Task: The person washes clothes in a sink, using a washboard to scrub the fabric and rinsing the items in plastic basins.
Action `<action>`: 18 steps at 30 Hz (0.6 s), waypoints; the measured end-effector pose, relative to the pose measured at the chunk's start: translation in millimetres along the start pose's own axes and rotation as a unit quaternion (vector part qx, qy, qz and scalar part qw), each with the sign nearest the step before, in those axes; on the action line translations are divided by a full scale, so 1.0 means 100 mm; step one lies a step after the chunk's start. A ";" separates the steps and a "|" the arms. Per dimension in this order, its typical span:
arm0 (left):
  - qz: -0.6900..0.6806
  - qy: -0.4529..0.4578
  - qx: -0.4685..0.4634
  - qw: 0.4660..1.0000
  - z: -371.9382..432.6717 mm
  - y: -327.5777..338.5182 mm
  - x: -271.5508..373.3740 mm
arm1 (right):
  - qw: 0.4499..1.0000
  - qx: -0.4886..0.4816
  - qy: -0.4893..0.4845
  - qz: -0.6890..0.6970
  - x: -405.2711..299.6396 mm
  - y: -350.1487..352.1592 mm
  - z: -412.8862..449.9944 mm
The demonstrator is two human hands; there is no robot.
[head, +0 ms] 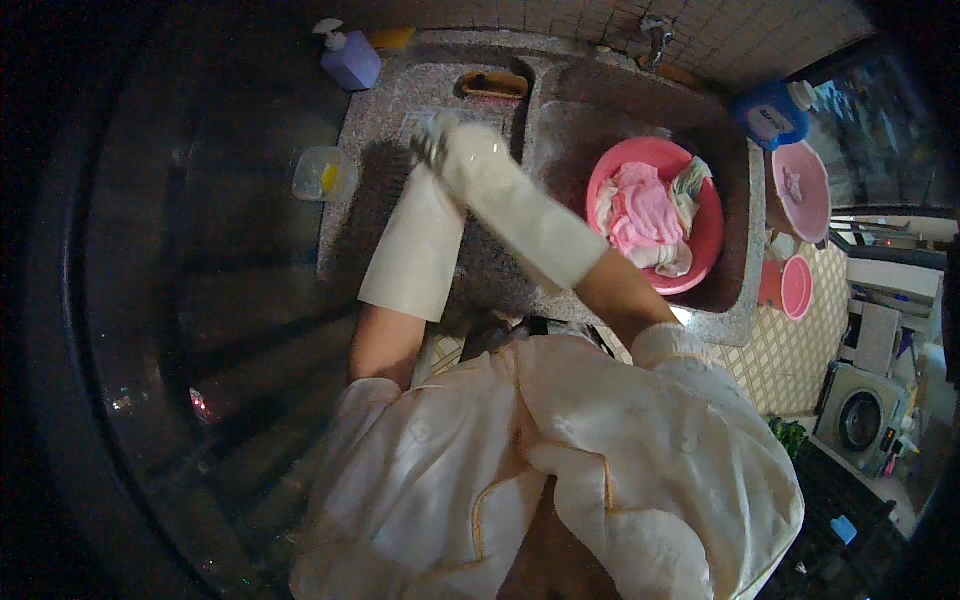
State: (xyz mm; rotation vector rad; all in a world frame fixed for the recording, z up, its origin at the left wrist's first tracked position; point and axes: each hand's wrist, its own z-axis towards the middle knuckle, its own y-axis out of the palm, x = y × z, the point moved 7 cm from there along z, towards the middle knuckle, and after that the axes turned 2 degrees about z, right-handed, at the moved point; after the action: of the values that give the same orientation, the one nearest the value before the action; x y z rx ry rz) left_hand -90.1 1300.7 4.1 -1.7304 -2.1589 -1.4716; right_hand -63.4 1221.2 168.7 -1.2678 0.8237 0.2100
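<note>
Both my hands wear long off-white rubber gloves and meet above the ribbed washboard (386, 169) of a speckled stone laundry sink (547, 304). My right hand (474, 154) lies across my left hand (429, 154), whose fingers are mostly hidden. Motion blurs the fingertips. Something small and grey-blue shows at them, but whether it is gripped cloth I cannot tell. Behind the hands, a scrub brush (495, 85) with a brown back rests on the ledge. To the right, a pink plastic basin (709, 247) in the sink bowl holds pink and pale wet-looking cloths (645, 202).
Left of the washboard stand a purple pump bottle (352, 61) and a clear plastic container (311, 174) with something yellow inside. A tap (658, 45) juts from the tiled wall. At right are a blue jug (772, 116), a light pink basin (814, 180), a pink bucket (796, 287) and a washing machine (861, 420).
</note>
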 end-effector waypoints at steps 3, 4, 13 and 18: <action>0.010 -0.028 -0.034 0.999 -0.02 0.46 -0.28 | 0.970 0.006 0.148 0.191 0.91 -0.06 0.43; 0.006 -0.025 -0.025 0.999 -0.03 0.38 -0.29 | 0.936 0.014 0.199 0.288 0.88 -0.03 0.49; 0.002 -0.019 -0.023 1.000 -0.15 0.43 -0.16 | 0.988 -0.074 0.102 -0.086 0.34 -0.35 0.20; 0.019 -0.035 -0.022 0.999 -0.44 0.52 -0.10 | 0.997 -0.024 0.030 -0.062 0.08 -0.34 0.04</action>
State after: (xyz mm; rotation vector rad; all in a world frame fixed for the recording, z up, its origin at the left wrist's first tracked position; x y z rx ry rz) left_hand -68.7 1262.1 57.2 -1.8540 -2.1301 -1.4827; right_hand -36.7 1211.3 189.6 -1.3711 0.7923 0.0919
